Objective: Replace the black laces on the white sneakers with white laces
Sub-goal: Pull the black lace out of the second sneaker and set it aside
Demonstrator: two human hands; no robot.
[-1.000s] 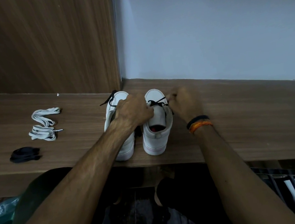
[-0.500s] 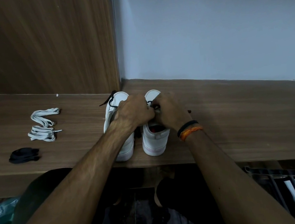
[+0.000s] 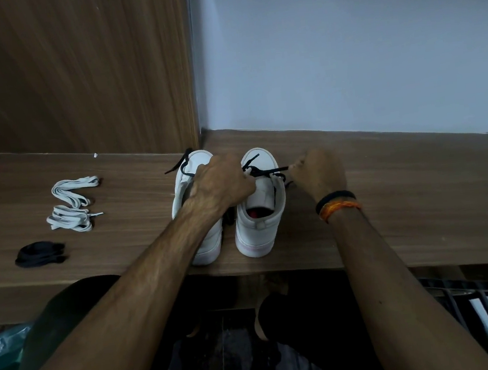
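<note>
my left hand point(image 3: 221, 184) gripping the right white sneaker point(image 3: 259, 210), my right hand point(image 3: 317, 173) pinching its thin black lace point(image 3: 268, 171), flat white laces point(image 3: 70, 206) lying near the wood-grain table's point(image 3: 390, 198) left edge

Two white sneakers are sitting side by side on a wooden shelf point(image 3: 390, 198), heels toward the camera. The left hand point(image 3: 221, 184) is gripping the tongue area of the right sneaker point(image 3: 258, 213), reaching across the left sneaker point(image 3: 197, 214), which is partly hidden under the forearm. The right hand point(image 3: 317, 173) is pinching the end of the black lace point(image 3: 268, 171) and holding it out sideways from the eyelets. Off to the left, two bundles of white laces point(image 3: 71, 204) are lying on the wood, with a bundled black lace point(image 3: 39, 253) lying just in front of them. That right wrist is wearing black and orange bands point(image 3: 337, 204).
</note>
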